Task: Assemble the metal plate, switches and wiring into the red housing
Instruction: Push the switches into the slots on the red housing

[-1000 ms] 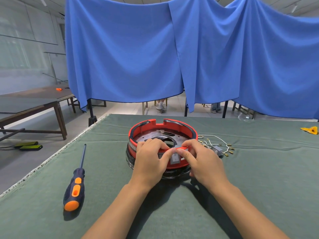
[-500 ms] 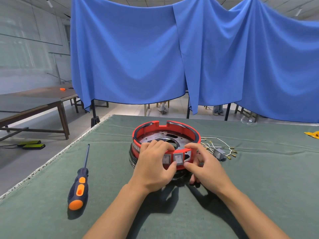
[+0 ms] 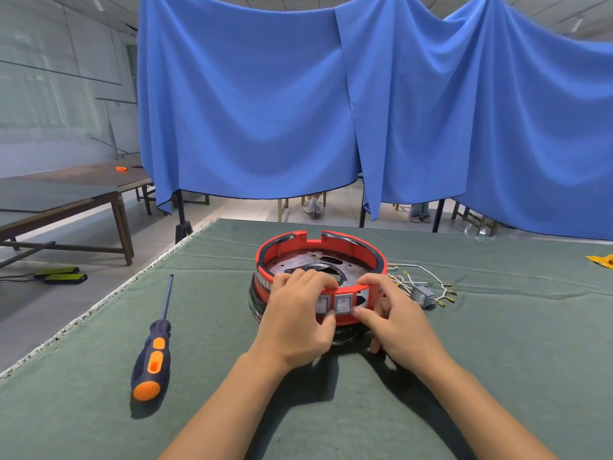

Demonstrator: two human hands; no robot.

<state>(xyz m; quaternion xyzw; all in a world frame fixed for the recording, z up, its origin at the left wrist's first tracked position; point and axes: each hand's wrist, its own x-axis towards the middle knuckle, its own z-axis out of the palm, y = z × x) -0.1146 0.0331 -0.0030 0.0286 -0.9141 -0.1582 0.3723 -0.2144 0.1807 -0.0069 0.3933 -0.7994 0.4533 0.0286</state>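
Gripping the red housing (image 3: 376, 260) — left hand (image 3: 297, 322) and right hand (image 3: 394, 322) pinch its near wall.

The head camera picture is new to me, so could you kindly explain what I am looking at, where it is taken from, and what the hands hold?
There is no machine here: a person works bare-handed, and the one camera sits on their head, looking forward and down. The left hand curls its fingers over the near rim of the red housing, a round ring with a metal plate inside. The right hand grips the same rim from the right, its thumb at the two white switches set in the front wall. On the green table cover a screwdriver lies to the left, and a loose bundle of wiring lies to the right of the housing, apart from it. Blue curtains hang behind.
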